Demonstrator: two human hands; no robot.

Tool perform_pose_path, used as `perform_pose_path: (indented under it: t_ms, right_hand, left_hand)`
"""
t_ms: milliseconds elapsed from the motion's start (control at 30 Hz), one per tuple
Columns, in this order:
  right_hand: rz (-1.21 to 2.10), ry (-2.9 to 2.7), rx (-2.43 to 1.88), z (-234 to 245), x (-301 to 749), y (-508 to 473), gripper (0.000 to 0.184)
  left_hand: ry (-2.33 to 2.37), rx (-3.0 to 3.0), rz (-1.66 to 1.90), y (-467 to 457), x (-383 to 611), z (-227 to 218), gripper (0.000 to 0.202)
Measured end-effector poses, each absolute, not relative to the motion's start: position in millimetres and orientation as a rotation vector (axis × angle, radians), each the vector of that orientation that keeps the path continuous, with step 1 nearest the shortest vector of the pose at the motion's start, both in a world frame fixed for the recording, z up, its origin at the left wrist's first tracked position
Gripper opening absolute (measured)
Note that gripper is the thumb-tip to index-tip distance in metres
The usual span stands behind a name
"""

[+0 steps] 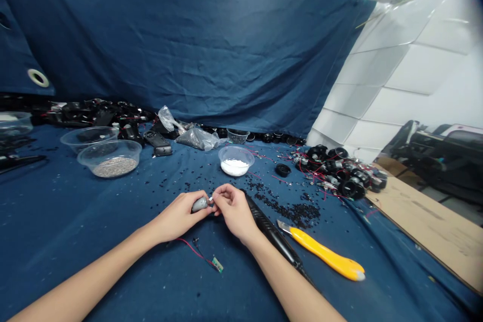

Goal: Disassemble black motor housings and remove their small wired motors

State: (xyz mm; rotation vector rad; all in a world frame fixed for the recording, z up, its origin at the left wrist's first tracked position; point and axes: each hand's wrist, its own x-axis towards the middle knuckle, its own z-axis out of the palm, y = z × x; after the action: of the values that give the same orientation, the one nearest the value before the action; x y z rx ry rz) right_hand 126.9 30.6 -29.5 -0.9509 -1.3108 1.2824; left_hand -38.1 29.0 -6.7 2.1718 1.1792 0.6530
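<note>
My left hand (183, 215) is closed around a small silver electric motor (199, 205). At the motor's end my right hand (234, 211) pinches a tiny white piece (211, 199), partly hidden by the fingertips. Red and dark wires run out below my left hand to a little green circuit board (218, 264) lying on the blue cloth. Beside my right forearm lies a black corded tool (269, 229), partly covered by the hand. A yellow utility knife (326, 254) with its blade showing rests to the right of it.
Ahead stands a clear tub (236, 160) of white bits. To the left is another tub (110, 158) of small metal parts. Tiny black pieces (298, 211) are scattered at right, near a heap of motors and wires (341, 171). Black housings (94, 113) pile up along the back.
</note>
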Motion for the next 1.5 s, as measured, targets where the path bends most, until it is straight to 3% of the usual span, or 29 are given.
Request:
perform_pose_path:
  t_ms: [400,800,1500]
  right_hand:
    - [1.283,-1.306,-0.952,-27,128,32,0.017]
    - [0.979,-1.582,-1.066,-21,129,23,0.008]
    - [0.988,-1.671,-1.064,-25,124,21,0.004]
  left_hand:
    - [1.243,2.234,0.577,32,-39,-9,0.031]
    - [1.444,2.411,0.402,31,-42,-9,0.025]
    - [1.633,2.552,0.096,31,-40,-13,0.022]
